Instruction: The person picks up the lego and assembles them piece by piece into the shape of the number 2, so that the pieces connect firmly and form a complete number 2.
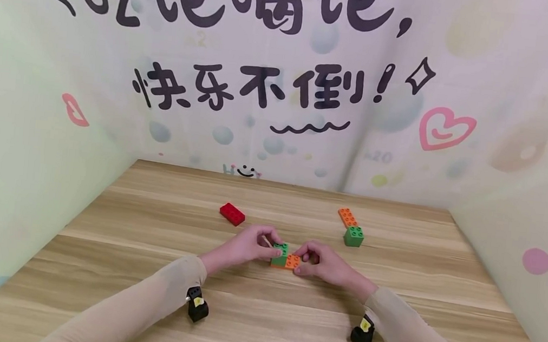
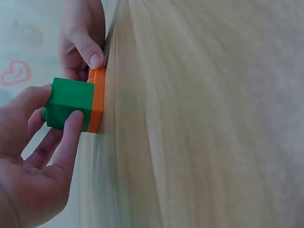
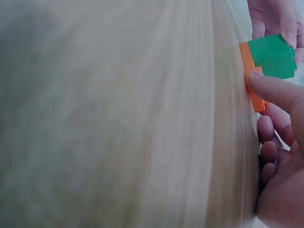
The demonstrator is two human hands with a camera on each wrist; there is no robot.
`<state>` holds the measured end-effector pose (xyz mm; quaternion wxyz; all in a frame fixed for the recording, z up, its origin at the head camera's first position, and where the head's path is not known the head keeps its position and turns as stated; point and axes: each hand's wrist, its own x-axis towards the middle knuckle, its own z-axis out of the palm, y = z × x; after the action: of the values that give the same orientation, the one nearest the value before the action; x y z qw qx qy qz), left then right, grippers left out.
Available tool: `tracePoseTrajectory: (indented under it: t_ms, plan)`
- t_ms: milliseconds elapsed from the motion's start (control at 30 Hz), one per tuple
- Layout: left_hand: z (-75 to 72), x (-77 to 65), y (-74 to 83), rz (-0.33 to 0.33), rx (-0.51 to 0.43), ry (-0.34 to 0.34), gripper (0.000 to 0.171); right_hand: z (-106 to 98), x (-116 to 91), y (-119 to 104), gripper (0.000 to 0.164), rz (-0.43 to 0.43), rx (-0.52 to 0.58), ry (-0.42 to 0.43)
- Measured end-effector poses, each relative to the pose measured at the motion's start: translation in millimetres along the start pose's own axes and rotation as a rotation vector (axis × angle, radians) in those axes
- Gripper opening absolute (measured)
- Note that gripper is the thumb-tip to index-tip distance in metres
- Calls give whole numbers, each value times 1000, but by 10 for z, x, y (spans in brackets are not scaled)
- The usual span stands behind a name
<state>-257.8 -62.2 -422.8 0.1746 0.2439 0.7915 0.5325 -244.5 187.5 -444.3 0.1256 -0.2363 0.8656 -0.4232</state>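
Head view: the left hand [image 1: 246, 244] is pinching a green block [image 1: 282, 259], and the right hand [image 1: 326, 266] is gripping the free end of an orange plate [image 1: 292, 261]. The green block is sitting upright on the plate's left part, leaving studs showing toward the right. This pair is lying near the middle of the desk [image 1: 261, 316], well apart from its back, left and right edges. Left wrist view: the left grip is closing on the green block, thumb on one side and fingertips on the other; the orange plate's long edge is running along the desk surface. Right wrist view: the right grip is holding the plate between thumb and fingers, its other fingers curling close to the wood. Beyond the left hand, a red brick [image 1: 232, 214] is lying at a slant, nearer the back edge. Past the right hand, a second green block [image 1: 353, 236] is standing just in front of a second orange plate [image 1: 347, 217]; whether they are touching cannot be told. Wood surface is stretching between that group and the right edge, and between the hands and the near side, where both sleeves [image 1: 145, 295] are crossing.
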Motion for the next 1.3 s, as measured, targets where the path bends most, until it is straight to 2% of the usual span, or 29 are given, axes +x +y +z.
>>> tracePoseTrajectory:
  t_ms: [367, 900, 1300]
  plan:
    - [-20, -24, 22, 2, -8, -10, 18, 1, -5, -19, 27, -8, -1, 3]
    - [-7, -28, 33, 58, 11, -1, 22, -15, -13, -29, 25, -7, 15, 6]
    - [20, -13, -25, 15, -3, 15, 22, 57, -15, 20, 36, 14, 58, 61]
